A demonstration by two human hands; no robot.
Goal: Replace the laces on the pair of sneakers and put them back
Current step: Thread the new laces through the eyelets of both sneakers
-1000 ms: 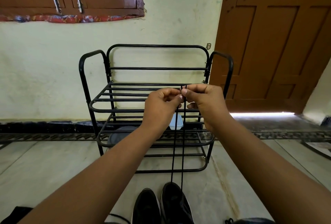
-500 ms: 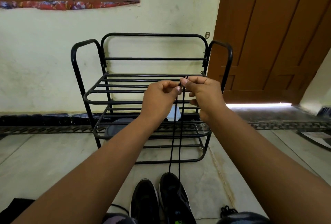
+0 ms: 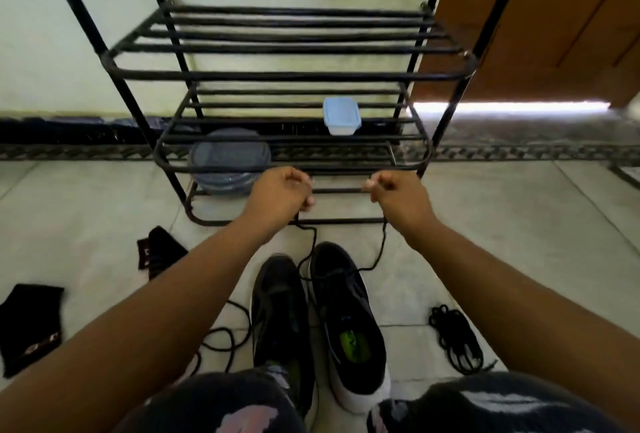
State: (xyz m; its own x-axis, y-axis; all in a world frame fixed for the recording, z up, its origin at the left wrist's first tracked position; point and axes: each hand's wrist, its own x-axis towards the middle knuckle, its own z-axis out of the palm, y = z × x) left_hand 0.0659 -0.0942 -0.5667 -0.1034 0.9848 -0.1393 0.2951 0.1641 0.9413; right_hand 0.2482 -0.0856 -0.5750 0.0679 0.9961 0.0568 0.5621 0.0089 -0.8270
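A: Start big. What's in front?

B: The black shoe rack [image 3: 277, 75] fills the top of the view, far nearer and higher in frame than a second ago; the head has tipped down to the floor [image 3: 502, 242].

A: And the sneakers?

B: Both lie on the floor between the knees. The right sneaker [image 3: 346, 321] and the left sneaker [image 3: 277, 311] lie side by side, touching or nearly so, long axes running away from the person, toes toward the rack.

A: What changed with the hands?

B: A second ago they were pinched together, high, with the lace hanging straight. Now they are low and well apart. The left hand [image 3: 282, 195] and the right hand [image 3: 394, 195] are each closed on one end of the black lace [image 3: 381, 249], which droops slack to the right sneaker's lowest eyelets.

A: Meaning?

B: I judge the ends were evened, so crossing upward comes next. A spare lace bundle [image 3: 453, 339] waits at right; the left sneaker looks unlaced.
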